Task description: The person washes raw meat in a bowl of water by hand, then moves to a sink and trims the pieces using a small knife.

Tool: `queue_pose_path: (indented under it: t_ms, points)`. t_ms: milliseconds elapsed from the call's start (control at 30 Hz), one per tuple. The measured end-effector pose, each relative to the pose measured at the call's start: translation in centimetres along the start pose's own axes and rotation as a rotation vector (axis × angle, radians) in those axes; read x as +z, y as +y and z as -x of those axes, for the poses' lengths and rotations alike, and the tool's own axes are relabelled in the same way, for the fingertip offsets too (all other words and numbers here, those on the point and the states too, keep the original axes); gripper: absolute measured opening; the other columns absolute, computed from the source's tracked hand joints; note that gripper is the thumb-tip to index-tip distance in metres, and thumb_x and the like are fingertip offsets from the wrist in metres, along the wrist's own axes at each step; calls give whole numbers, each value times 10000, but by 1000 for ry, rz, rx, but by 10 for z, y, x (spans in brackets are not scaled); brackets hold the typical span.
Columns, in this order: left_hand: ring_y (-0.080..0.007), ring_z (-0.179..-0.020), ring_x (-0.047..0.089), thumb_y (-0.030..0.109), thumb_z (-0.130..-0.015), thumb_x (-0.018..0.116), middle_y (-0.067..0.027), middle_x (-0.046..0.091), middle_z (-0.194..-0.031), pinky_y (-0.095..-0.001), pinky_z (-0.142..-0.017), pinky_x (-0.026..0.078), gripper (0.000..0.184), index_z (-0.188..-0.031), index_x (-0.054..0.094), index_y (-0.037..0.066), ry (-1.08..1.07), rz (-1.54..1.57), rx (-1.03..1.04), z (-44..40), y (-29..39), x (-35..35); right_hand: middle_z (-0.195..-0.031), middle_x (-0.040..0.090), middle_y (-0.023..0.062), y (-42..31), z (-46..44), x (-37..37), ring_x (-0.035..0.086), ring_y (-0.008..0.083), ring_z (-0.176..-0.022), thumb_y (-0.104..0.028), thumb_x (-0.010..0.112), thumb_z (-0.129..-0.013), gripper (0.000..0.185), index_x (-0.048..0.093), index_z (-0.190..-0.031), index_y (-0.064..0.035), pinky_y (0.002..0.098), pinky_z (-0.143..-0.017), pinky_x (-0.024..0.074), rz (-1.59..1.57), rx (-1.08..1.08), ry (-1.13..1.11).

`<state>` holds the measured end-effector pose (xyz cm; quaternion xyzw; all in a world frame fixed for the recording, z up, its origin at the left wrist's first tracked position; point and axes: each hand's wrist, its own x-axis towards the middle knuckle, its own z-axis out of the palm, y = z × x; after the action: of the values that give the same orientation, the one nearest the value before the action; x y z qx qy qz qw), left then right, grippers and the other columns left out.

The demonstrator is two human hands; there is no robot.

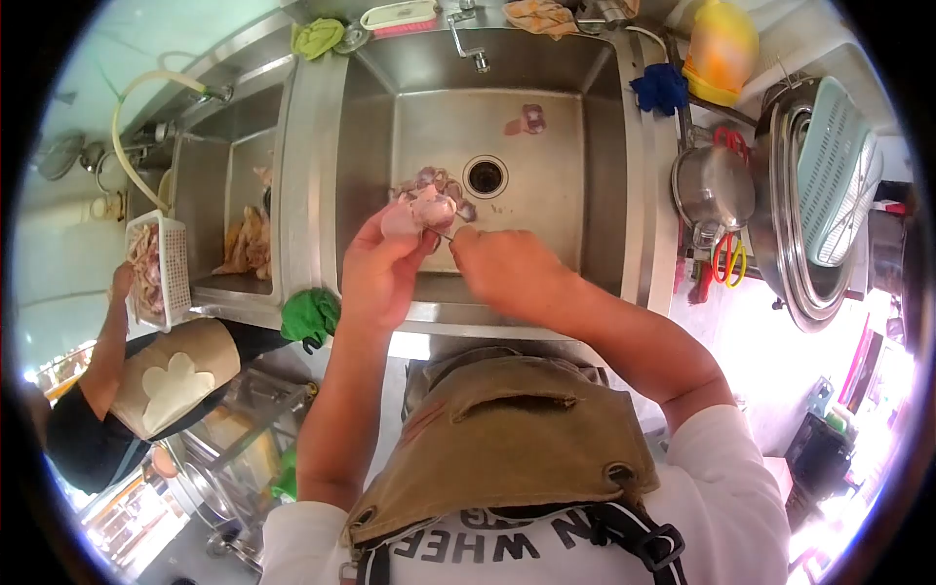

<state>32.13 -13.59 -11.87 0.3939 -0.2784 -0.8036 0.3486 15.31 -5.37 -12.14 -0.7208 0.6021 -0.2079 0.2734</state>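
Note:
My left hand (375, 268) is closed around a pale pink, glossy piece of raw meat (432, 209) above the near part of the steel sink (419, 127). My right hand (509, 268) grips a thin-bladed knife (443, 234), whose handle is hidden in the fist. The blade's tip touches or lies close against the meat's lower side. Just beyond my hands, a small heap of similar meat (426, 178) rests on the sink floor. One dark pinkish piece (531, 119) lies apart near the far right, beyond the drain (486, 176).
A second sink (200, 156) on the left holds raw poultry (248, 244). There another person's hand (123, 279) touches a white basket (174, 263) of meat. A green cloth (310, 317) hangs at the front ledge. The faucet (473, 54) juts over the back; pots (717, 185) hang right.

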Motion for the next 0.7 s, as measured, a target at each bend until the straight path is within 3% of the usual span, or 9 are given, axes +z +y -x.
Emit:
queue_pose_path:
  t_ms: [300,400,500,600,700]
  points:
    - [-288,-1041,619,-121,-808,487,-197,593,-1197,-373,-899,517,439,-1246,503,-94,93,-49,41,6,0,14,-705,627,218,-7,-1,-12,635,403,-651,-73,497,-845,100,513,-884,17,495,-575,507,-2,56,-125]
    - [-267,-1117,604,34,-900,535,-186,629,-1192,-390,-1043,417,382,-1257,511,-97,55,-160,56,6,-2,10,-713,630,221,-8,-1,-11,636,404,-664,-75,487,-848,102,513,-878,19,497,-574,504,-4,77,-149]
    - [-264,-1106,609,28,-898,530,-188,628,-1192,-390,-1040,421,379,-1253,512,-103,33,-196,54,2,-6,3,-713,628,228,-3,-1,-9,638,400,-668,-75,491,-845,102,508,-865,24,495,-568,503,12,24,-88]
    - [-275,-1035,614,-114,-803,508,-176,605,-1155,-377,-886,523,429,-1231,510,-96,106,-111,62,3,-4,9,-705,623,225,-5,2,-10,637,394,-664,-73,492,-842,104,506,-863,28,489,-571,503,5,21,-91]
    - [-268,-1023,614,-111,-803,517,-173,608,-1145,-376,-878,522,425,-1228,514,-93,76,-109,70,2,-7,7,-698,619,217,-1,2,-10,634,393,-659,-67,495,-838,97,509,-865,25,485,-569,503,3,19,-82]
